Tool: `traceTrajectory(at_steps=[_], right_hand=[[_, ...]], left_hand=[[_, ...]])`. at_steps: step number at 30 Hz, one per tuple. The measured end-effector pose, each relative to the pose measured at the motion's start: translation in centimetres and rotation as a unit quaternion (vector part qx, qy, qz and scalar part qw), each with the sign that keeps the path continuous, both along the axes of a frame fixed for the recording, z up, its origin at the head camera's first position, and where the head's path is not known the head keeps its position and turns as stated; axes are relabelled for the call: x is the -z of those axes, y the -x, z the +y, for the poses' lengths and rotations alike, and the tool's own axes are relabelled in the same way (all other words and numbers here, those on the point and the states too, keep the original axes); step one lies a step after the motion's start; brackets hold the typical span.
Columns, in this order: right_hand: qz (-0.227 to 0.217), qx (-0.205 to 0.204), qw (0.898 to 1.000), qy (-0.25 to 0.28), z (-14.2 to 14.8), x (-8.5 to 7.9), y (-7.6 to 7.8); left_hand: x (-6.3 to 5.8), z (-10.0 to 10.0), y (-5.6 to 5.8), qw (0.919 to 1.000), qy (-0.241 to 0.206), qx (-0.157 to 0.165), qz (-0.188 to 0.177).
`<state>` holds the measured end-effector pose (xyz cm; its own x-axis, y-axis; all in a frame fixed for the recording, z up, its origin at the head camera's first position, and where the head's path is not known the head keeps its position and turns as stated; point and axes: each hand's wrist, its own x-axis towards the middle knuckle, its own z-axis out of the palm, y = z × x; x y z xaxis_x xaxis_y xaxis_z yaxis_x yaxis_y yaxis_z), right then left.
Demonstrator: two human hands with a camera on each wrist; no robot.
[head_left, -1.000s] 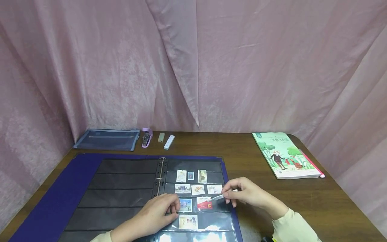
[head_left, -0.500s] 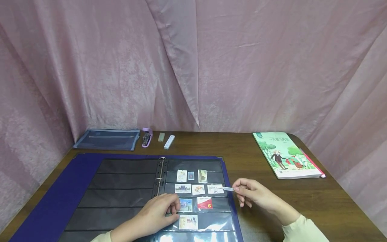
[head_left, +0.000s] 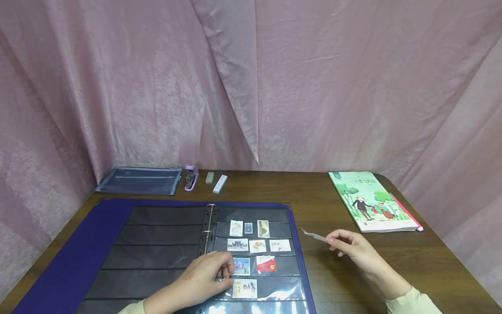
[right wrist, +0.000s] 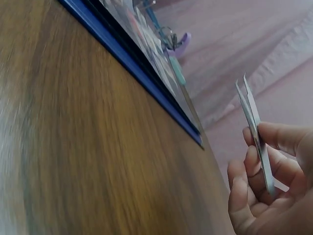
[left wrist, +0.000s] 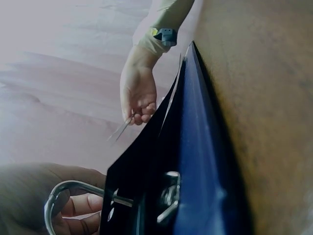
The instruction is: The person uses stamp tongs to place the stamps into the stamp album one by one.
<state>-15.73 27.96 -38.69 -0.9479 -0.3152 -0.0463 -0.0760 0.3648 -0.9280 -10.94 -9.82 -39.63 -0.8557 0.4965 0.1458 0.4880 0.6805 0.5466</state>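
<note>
In the head view my right hand (head_left: 358, 253) pinches a pair of silver tweezers (head_left: 313, 236) over the table, right of the stamp album. The right wrist view shows the tweezers (right wrist: 254, 125) with bent tips apart and nothing between them. My left hand (head_left: 205, 274) rests on the album's right page, its fingers loosely curled beside a blue stamp (head_left: 241, 266); its fingertips are partly hidden. A red-and-white stamp (head_left: 266, 264) lies in the same row. Below it to the left sits a pale stamp (head_left: 245, 288). Several more stamps fill the rows above, among them a flower stamp (head_left: 257, 246).
The blue album (head_left: 70, 244) lies open, black pocket pages held by metal rings (head_left: 208, 222). Behind it are a mesh pouch (head_left: 139, 181), a purple stapler (head_left: 191, 178), a small greenish block (head_left: 209, 178) and a white box (head_left: 220, 184). A green book (head_left: 368, 203) lies back right.
My right hand has drawn the tweezers away from the red-and-white stamp, rightward off the page and over the table. That stamp stays in its row. My left hand has stayed in place.
</note>
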Motion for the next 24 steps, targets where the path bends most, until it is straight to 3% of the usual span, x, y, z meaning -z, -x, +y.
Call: traceTrajectory(at_steps=[7,24], right_hand=[[0.0,0.069,0.996,-0.048,2.4,0.0,-0.3],[-0.032,0.165,0.979,-0.113,8.0,-0.5,-0.9]], left_hand=[[0.0,0.0,0.1,1.0,0.001,0.001,0.002],[0.0,0.0,0.1,1.0,-0.001,0.003,-0.002]])
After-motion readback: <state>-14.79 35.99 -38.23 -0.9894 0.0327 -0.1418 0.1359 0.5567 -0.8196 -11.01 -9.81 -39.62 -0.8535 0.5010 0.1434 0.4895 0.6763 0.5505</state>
